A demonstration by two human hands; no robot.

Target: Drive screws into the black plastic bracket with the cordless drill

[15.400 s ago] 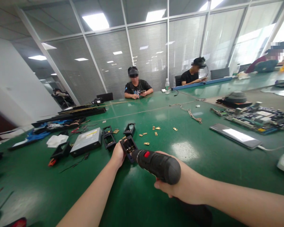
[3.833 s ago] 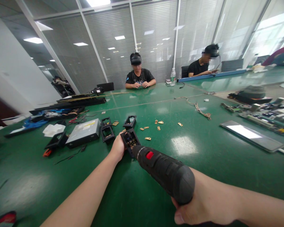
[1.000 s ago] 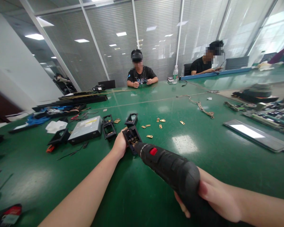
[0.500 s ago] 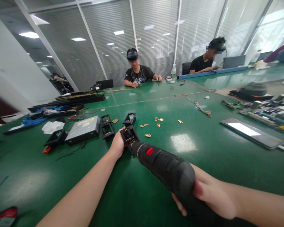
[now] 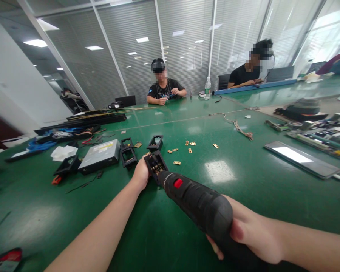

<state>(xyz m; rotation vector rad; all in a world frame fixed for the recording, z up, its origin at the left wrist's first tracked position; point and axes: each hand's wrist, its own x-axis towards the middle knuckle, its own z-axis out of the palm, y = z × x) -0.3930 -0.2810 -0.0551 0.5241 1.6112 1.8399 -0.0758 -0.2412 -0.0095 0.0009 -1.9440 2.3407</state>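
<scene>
My left hand [image 5: 141, 173] is closed on the left side of a black box-shaped housing [image 5: 163, 161], whose open top shows brass-coloured parts inside. In my right hand [image 5: 239, 230] is a black power screwdriver [image 5: 198, 198] with a red switch, gripped by its handle. Its nose points into the housing; the tip itself is hidden. Beyond the housing lie several small brass plates [image 5: 176, 163]. Similar black housings stand near my left hand: one behind [image 5: 155, 142] and another to the left [image 5: 128, 157].
A silver disc drive [image 5: 99, 155] lies on the green table [image 5: 181, 234] at left. A tablet [image 5: 302, 158] with a white cable and circuit boards [image 5: 325, 134] are at right. A rope bundle [image 5: 243, 130] lies farther back. Two people [image 5: 166, 88] sit across the table.
My hands, the housing and the screwdriver stay almost where they were. Across the table, the person in the middle has drawn one hand in towards the chest.
</scene>
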